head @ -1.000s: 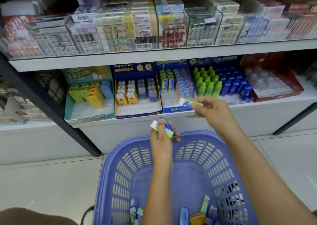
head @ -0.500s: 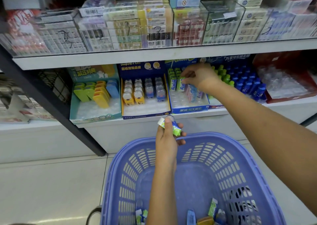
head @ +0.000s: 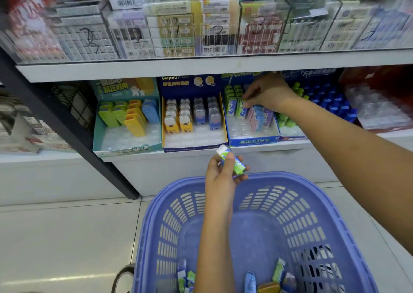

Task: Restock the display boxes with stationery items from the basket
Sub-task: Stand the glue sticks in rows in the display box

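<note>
Head view: your right hand (head: 268, 91) pinches a green paper-sleeved eraser (head: 241, 112) into the blue cardboard display box (head: 252, 141); your left hand (head: 220, 178) grips another green-and-white eraser (head: 233, 163) over the purple plastic basket (head: 297, 205), with several loose pieces (head: 278, 270) left inside to shelve.

The basket (head: 297, 216) runs off the bottom edge, its loose erasers (head: 279, 270) half cut off. Print on the packs (head: 171, 24) along the upper shelf (head: 223, 67) blurs beyond reading. The right hand (head: 268, 91) covers the header of the display box (head: 252, 141).
</note>
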`<control>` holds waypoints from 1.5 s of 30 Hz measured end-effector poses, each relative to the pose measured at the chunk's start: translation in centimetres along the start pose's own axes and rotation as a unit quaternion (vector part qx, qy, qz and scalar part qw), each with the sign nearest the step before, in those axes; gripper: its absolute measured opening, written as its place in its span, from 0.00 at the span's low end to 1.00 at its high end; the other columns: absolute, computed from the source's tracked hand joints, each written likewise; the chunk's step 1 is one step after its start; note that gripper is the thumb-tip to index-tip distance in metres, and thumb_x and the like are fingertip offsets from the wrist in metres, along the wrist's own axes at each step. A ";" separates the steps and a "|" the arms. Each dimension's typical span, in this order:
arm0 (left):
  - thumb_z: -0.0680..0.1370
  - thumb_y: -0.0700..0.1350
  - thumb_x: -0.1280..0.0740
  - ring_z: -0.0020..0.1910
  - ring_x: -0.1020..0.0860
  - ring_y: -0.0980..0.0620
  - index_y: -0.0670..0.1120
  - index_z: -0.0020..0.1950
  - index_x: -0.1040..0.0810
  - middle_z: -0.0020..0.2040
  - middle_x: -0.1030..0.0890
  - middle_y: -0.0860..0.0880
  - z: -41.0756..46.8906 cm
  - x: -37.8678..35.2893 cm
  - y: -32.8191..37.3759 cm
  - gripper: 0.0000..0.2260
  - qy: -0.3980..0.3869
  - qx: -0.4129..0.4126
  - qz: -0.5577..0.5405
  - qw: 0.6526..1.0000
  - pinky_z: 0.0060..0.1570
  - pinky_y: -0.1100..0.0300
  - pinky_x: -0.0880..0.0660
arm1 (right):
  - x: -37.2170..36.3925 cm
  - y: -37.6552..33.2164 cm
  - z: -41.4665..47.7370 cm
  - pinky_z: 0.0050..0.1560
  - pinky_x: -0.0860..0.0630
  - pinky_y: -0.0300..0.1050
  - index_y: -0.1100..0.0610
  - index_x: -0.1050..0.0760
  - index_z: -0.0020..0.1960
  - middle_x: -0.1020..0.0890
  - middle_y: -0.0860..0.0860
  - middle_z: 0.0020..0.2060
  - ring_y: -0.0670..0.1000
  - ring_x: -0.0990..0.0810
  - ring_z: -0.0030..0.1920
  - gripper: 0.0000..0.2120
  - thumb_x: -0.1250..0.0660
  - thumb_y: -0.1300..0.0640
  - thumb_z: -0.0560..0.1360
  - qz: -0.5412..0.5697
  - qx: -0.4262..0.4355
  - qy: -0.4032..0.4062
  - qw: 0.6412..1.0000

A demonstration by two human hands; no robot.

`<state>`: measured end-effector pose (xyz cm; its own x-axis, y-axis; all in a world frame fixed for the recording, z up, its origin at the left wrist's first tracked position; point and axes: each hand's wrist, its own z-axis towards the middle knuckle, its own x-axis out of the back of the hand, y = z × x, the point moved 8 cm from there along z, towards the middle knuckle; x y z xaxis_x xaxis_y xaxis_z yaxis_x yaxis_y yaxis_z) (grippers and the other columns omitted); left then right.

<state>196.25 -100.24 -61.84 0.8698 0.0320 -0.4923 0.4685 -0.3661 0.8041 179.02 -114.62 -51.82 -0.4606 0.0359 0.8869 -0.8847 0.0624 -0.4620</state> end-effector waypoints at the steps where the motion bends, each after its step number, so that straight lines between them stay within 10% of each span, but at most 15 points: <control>1: 0.80 0.43 0.38 0.36 0.19 0.54 0.43 0.51 0.25 0.44 0.18 0.46 0.0 0.0 0.0 0.04 0.001 -0.005 0.001 1.000 0.34 0.64 0.22 | -0.2 -0.1 0.0 0.50 0.31 0.34 0.56 0.17 0.52 0.18 0.52 0.54 0.45 0.24 0.47 0.15 0.23 0.56 0.66 -0.015 0.000 -0.003 1.000; 7: 0.79 0.44 0.36 0.44 0.17 0.49 0.40 0.53 0.25 0.47 0.19 0.43 -0.2 0.1 0.3 0.08 0.007 -0.008 -0.048 0.999 0.41 0.62 0.21 | -0.7 -1.6 -0.3 0.55 0.33 0.38 0.55 0.20 0.58 0.24 0.55 0.61 0.55 0.27 0.61 0.16 0.28 0.55 0.71 -0.104 0.016 0.004 0.994; 10: 0.79 0.44 0.36 0.46 0.18 0.48 0.40 0.53 0.25 0.48 0.19 0.43 -0.4 0.4 0.6 0.08 0.009 -0.012 -0.081 0.997 0.45 0.61 0.20 | 0.1 -3.0 -3.7 0.49 0.31 0.39 0.55 0.22 0.56 0.21 0.53 0.49 0.53 0.24 0.53 0.15 0.27 0.54 0.71 -0.017 0.049 0.075 0.996; 16: 0.79 0.40 0.38 0.53 0.20 0.47 0.39 0.60 0.28 0.54 0.19 0.42 -0.3 1.0 1.4 0.10 0.019 -0.030 -0.131 0.991 0.52 0.57 0.22 | -4.8 -5.6 -12.9 0.42 0.23 0.42 0.50 0.22 0.49 0.18 0.47 0.40 0.46 0.23 0.35 0.16 0.22 0.55 0.64 0.251 0.060 -0.149 0.954; 20: 0.79 0.40 0.38 0.45 0.19 0.48 0.38 0.59 0.27 0.48 0.19 0.42 -0.4 1.0 1.7 0.10 0.015 -0.038 -0.114 0.993 0.38 0.61 0.22 | -5.4 -6.8 -15.1 0.47 0.23 0.38 0.51 0.25 0.58 0.22 0.46 0.48 0.44 0.23 0.38 0.25 0.23 0.64 0.65 0.193 0.137 -0.050 0.970; 28: 0.81 0.51 0.40 0.46 0.18 0.49 0.38 0.54 0.26 0.46 0.18 0.43 -0.2 1.8 2.1 0.15 0.029 -0.053 -0.076 0.995 0.45 0.57 0.20 | -4.4 -9.4 -18.1 0.42 0.19 0.51 0.62 0.21 0.58 0.17 0.57 0.49 0.56 0.17 0.45 0.14 0.32 0.62 0.73 0.005 0.321 0.128 0.938; 36: 0.82 0.42 0.41 0.40 0.18 0.49 0.42 0.52 0.24 0.44 0.20 0.44 0.1 2.8 1.6 0.07 0.044 -0.001 -0.140 0.989 0.39 0.59 0.19 | 1.2 -5.1 -13.0 0.45 0.30 0.24 0.61 0.21 0.53 0.22 0.49 0.43 0.42 0.24 0.40 0.09 0.32 0.57 0.75 0.113 0.152 0.281 0.941; 45: 0.80 0.42 0.38 0.49 0.17 0.50 0.46 0.52 0.19 0.48 0.17 0.45 0.2 2.4 1.5 0.08 0.010 -0.011 -0.100 0.995 0.45 0.59 0.20 | 0.0 -3.3 -3.4 0.50 0.30 0.38 0.60 0.20 0.56 0.18 0.57 0.50 0.53 0.21 0.49 0.12 0.32 0.56 0.75 -0.037 0.090 0.090 0.991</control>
<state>198.98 -100.89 -61.88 0.7622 0.1212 -0.6359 0.6350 -0.3308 0.6981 182.19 -111.41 -50.30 -0.3875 0.2164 0.8961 -0.9218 -0.1072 -0.3727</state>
